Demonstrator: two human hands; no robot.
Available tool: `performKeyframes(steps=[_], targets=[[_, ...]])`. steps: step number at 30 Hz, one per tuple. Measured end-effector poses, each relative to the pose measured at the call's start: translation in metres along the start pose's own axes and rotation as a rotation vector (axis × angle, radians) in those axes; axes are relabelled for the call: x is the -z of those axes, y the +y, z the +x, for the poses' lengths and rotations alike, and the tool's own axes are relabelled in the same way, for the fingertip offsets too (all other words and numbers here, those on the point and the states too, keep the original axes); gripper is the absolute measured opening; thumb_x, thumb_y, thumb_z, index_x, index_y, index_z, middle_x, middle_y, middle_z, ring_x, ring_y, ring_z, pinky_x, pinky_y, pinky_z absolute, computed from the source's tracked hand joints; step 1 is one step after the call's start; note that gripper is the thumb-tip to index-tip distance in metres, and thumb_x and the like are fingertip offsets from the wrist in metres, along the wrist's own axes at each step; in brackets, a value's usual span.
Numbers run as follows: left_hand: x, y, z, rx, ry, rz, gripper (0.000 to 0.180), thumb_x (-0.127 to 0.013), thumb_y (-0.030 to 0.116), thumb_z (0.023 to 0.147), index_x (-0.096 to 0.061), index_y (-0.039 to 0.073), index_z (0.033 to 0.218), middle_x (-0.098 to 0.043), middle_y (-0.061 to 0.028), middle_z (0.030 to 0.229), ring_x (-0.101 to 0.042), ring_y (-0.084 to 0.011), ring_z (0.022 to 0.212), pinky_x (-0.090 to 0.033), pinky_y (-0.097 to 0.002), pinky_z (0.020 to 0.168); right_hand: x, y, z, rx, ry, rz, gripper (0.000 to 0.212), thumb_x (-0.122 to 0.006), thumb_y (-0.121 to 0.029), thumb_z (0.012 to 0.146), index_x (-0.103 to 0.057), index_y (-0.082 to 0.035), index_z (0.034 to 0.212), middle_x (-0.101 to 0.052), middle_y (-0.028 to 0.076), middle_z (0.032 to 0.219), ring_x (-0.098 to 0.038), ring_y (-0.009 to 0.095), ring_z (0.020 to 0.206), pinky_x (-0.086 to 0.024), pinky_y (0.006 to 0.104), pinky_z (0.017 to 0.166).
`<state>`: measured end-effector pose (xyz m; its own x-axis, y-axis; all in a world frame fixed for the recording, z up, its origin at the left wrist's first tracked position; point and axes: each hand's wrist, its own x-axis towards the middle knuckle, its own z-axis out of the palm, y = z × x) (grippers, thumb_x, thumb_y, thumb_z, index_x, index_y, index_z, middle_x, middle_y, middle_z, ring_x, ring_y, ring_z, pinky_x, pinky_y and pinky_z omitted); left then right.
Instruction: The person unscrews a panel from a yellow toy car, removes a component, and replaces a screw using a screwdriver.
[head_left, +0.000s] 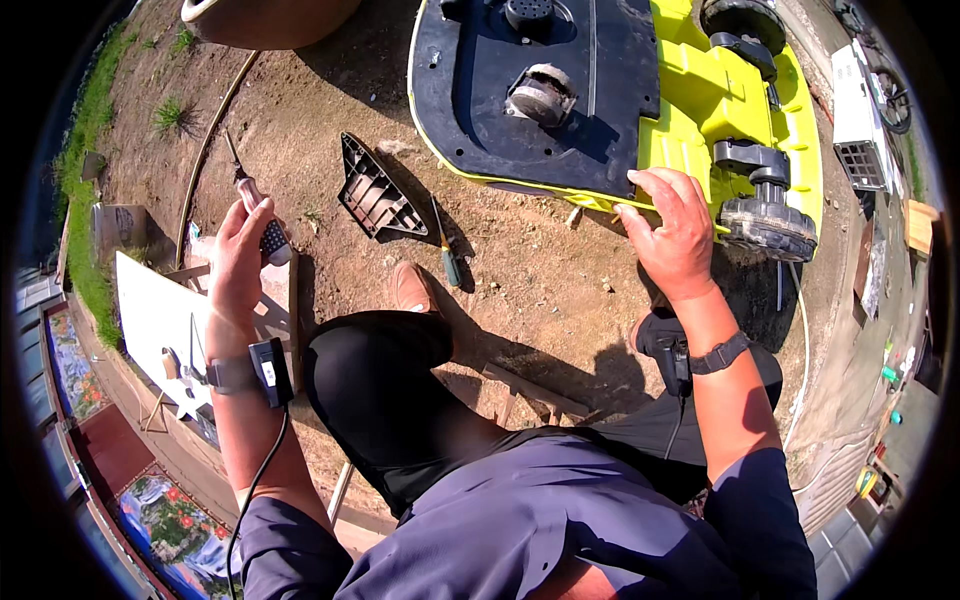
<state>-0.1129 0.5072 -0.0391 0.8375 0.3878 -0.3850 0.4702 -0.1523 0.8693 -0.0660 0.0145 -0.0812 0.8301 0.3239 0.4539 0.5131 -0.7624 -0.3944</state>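
Note:
My left hand (236, 245) is closed around a screwdriver (245, 190), its thin shaft pointing up and its dark, patterned handle end showing below my fingers. My right hand (672, 235) has its fingers apart, thumb and fingertips touching the near edge of a yellow-green wheeled machine (700, 85). The machine lies upside down, its black underside plate (500, 110) and a small swivel wheel (541, 95) facing up. A bigger wheel (768, 229) sits just right of my right hand. Between my hands, on the dirt, lie a black triangular ribbed plastic part (378, 187) and a second screwdriver (450, 260).
A large round pot (265, 18) stands at the far left, with a hose (208, 145) along the ground. Beside my left forearm is a white board (160, 320). A white box (860, 115) stands at the far right. My shoe (411, 288) is near the second screwdriver.

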Motion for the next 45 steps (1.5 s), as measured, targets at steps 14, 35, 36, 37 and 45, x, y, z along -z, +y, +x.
performKeyframes(steps=[14, 35, 36, 37, 45], targets=[[-0.06, -0.195, 0.128, 0.184, -0.124, 0.326, 0.039, -0.067, 0.035, 0.094, -0.065, -0.002, 0.105, -0.059, -0.0019, 0.081, -0.053, -0.0117, 0.071, -0.043, -0.0298, 0.06, -0.005, -0.014, 0.014, -0.166, -0.178, -0.181, 0.066, -0.087, -0.016, 0.07, -0.057, -0.008, 0.127, -0.057, 0.013, 0.116, -0.059, 0.03, 0.103, -0.05, 0.0349, 0.078], [-0.234, -0.266, 0.285, 0.424, 0.002, -0.056, 0.044, -0.074, 0.013, 0.087, -0.059, -0.004, 0.125, -0.069, -0.0148, 0.107, -0.066, -0.0209, 0.089, -0.053, -0.0354, 0.076, 0.002, -0.004, 0.012, -0.106, -0.332, -0.155, 0.071, -0.082, -0.024, 0.077, -0.043, -0.006, 0.133, -0.051, 0.019, 0.124, -0.054, 0.035, 0.11, -0.044, 0.0459, 0.097], [-0.236, -0.272, 0.288, 0.439, 0.024, -0.038, 0.045, -0.074, 0.014, 0.086, -0.058, -0.004, 0.125, -0.069, -0.0149, 0.107, -0.066, -0.0214, 0.09, -0.053, -0.0355, 0.077, 0.003, -0.006, 0.015, -0.125, -0.36, -0.174, 0.069, -0.081, -0.023, 0.078, -0.042, -0.006, 0.132, -0.05, 0.018, 0.124, -0.053, 0.034, 0.112, -0.042, 0.0468, 0.099], [-0.238, -0.278, 0.292, 0.454, 0.047, -0.02, 0.046, -0.075, 0.014, 0.086, -0.058, -0.004, 0.125, -0.069, -0.015, 0.108, -0.066, -0.0218, 0.09, -0.053, -0.0356, 0.078, 0.003, -0.006, 0.014, -0.13, -0.362, -0.173, 0.069, -0.081, -0.022, 0.077, -0.042, -0.006, 0.132, -0.051, 0.018, 0.124, -0.053, 0.034, 0.112, -0.042, 0.047, 0.099], [-0.231, -0.288, 0.297, 0.497, -0.035, -0.281, 0.048, -0.076, 0.011, 0.084, -0.055, -0.005, 0.125, -0.066, -0.0112, 0.107, -0.064, -0.0185, 0.091, -0.051, -0.0328, 0.081, 0.003, -0.004, 0.014, -0.108, -0.343, -0.226, 0.075, -0.087, -0.032, 0.072, -0.044, -0.007, 0.128, -0.052, 0.013, 0.114, -0.055, 0.032, 0.095, -0.043, 0.0489, 0.089]])
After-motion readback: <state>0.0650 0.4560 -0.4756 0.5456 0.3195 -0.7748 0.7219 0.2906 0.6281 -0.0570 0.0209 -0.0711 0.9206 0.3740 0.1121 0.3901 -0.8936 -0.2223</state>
